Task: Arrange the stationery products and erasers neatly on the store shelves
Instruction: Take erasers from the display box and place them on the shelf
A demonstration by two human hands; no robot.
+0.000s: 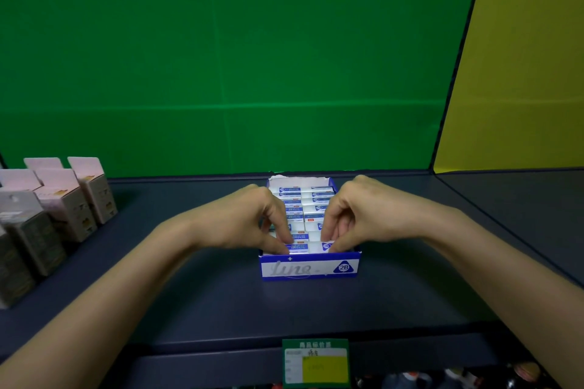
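Observation:
A blue and white display box (309, 267) marked 2B stands in the middle of the dark shelf (221, 303). It holds several white erasers with blue sleeves in two rows. My left hand (249, 218) and my right hand (363, 215) both reach into the box from either side. Each pinches one end of the front eraser (308, 246), which lies in the box just behind its front wall. The hands hide part of the middle rows.
Several grey and pink hanging-tab boxes (66, 205) stand in rows at the shelf's left. A green back panel (221, 57) and a yellow side panel (521, 73) close the shelf. A green and yellow price label (316, 363) hangs on the front rail.

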